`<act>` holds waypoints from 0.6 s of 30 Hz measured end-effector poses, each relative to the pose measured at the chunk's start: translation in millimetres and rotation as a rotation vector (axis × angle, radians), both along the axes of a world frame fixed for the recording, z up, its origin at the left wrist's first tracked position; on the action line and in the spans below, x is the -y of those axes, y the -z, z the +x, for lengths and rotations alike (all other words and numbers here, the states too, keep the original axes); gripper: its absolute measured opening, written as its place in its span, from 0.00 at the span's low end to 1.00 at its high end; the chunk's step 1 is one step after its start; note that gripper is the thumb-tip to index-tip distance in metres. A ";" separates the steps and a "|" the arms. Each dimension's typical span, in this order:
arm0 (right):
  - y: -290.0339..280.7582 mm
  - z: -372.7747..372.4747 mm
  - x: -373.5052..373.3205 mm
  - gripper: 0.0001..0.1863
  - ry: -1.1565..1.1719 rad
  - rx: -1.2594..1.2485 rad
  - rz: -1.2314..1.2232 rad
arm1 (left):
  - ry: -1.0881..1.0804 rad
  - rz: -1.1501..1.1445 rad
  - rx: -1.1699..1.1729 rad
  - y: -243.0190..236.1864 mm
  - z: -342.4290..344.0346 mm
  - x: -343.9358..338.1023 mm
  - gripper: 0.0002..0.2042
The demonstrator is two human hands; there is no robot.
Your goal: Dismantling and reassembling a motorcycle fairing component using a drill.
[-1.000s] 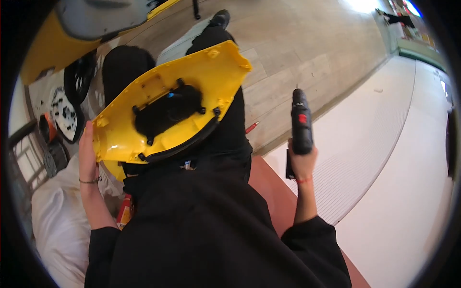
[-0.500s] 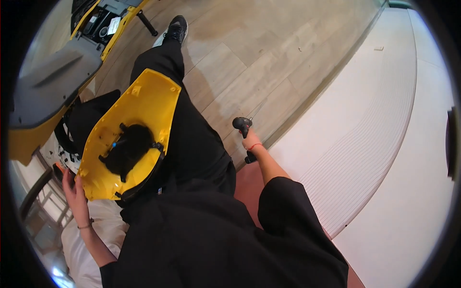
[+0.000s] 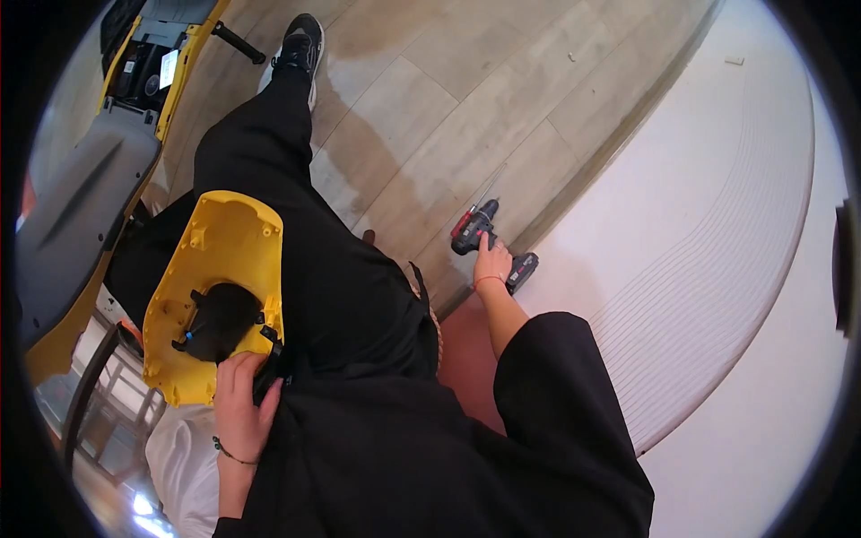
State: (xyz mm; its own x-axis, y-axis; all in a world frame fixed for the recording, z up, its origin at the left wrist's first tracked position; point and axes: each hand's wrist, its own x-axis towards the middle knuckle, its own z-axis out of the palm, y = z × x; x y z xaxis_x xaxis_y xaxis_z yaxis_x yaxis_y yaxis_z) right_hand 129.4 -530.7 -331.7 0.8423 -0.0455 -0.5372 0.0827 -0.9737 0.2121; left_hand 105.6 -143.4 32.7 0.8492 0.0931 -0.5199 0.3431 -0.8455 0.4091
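Evenly split: drill gripped on one side, yellow shell touched on the other

By the right hand (image 3: 492, 262), a dark cordless drill (image 3: 473, 231) is held, the fingers being closed around its handle. The drill's body is seen just beyond those fingers, with the bit pointed away from them, and the battery (image 3: 523, 272) is placed on the other side of the hand. A red cord (image 3: 489, 278) is worn at the wrist.

By the left hand (image 3: 240, 394), a yellow shell (image 3: 220, 229) is touched at its near edge. The fingers are laid close together over that edge and the thumb is set apart from them; whether the shell is clamped cannot be told. Most of the shell is stretched out ahead of these fingers, its hollow side turned up, supported over the leg. Inside it, just past the fingertips, a black rounded part (image 3: 224, 321) is seated.

Well to the left of the left fingers, a grey and yellow body (image 3: 90, 206) is seen. Beyond the right fingers, on their right, a ribbed white panel (image 3: 708, 233) is spread.
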 end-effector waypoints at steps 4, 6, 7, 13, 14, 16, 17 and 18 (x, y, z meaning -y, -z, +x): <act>12.3 -9.6 22.8 0.21 0.071 -0.157 -0.078 | 0.103 0.115 -0.055 11.6 5.6 4.5 0.17; 19.8 -18.8 29.5 0.21 -0.009 -0.130 -0.130 | 0.124 0.161 -0.068 11.0 5.7 8.6 0.17; 23.1 -24.2 32.6 0.20 -0.014 -0.128 -0.127 | 0.140 0.199 -0.067 10.3 5.3 10.7 0.17; 53.3 -38.5 37.8 0.17 -0.040 -0.182 -0.214 | 0.169 0.327 -0.085 19.2 -1.5 13.2 0.17; 56.4 -39.7 40.0 0.16 -0.042 -0.256 -0.264 | 0.179 0.331 -0.085 19.4 -2.2 13.6 0.17; 59.4 -42.2 50.4 0.16 -0.070 -0.253 -0.350 | 0.077 0.286 -0.088 21.2 -4.0 15.4 0.16; 59.4 -38.4 47.4 0.15 -0.102 -0.293 -0.338 | 0.085 0.304 -0.085 16.4 -5.3 17.3 0.16; 58.7 -34.0 43.1 0.15 -0.136 -0.333 -0.328 | 0.027 0.296 -0.065 11.9 -6.8 19.7 0.15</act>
State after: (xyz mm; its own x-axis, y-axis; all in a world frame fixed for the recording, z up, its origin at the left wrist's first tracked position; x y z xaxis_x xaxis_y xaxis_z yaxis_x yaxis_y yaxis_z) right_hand 95.4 -573.8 -390.4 0.6369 -0.1590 -0.7544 0.3203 -0.8355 0.4465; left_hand 98.8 -163.1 20.9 0.8192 0.2264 -0.5268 0.3361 -0.9340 0.1213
